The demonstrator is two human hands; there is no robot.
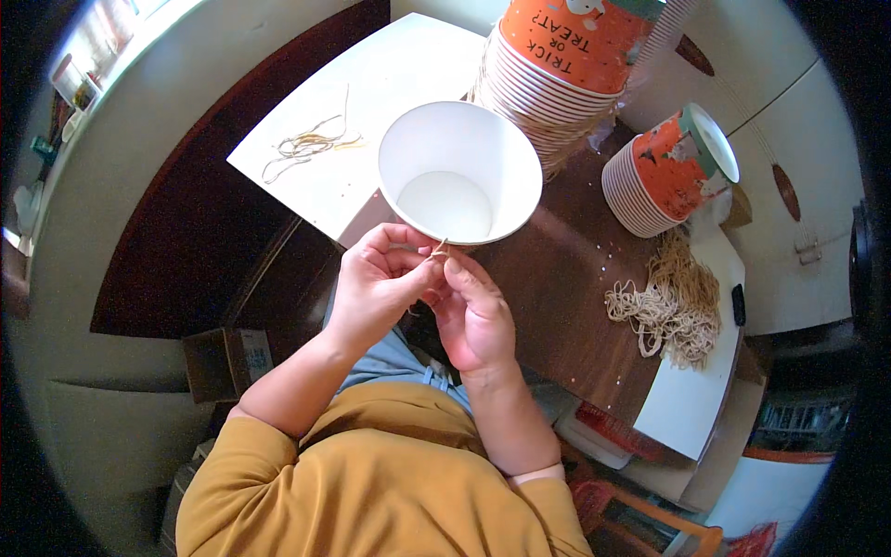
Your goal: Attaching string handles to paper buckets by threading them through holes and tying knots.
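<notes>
Cord (pixel 441 252), pinched by the nearly closed left hand (pixel 379 278) and right hand (pixel 479 320), both equally near, points a short end forward at the near rim of the upward-opening white bucket (pixel 506 176) just beyond.

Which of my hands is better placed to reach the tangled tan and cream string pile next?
Your right hand, probably: the pile lies to the right, nearer to it than your left hand. Both are at a thin tan string, though.
</notes>
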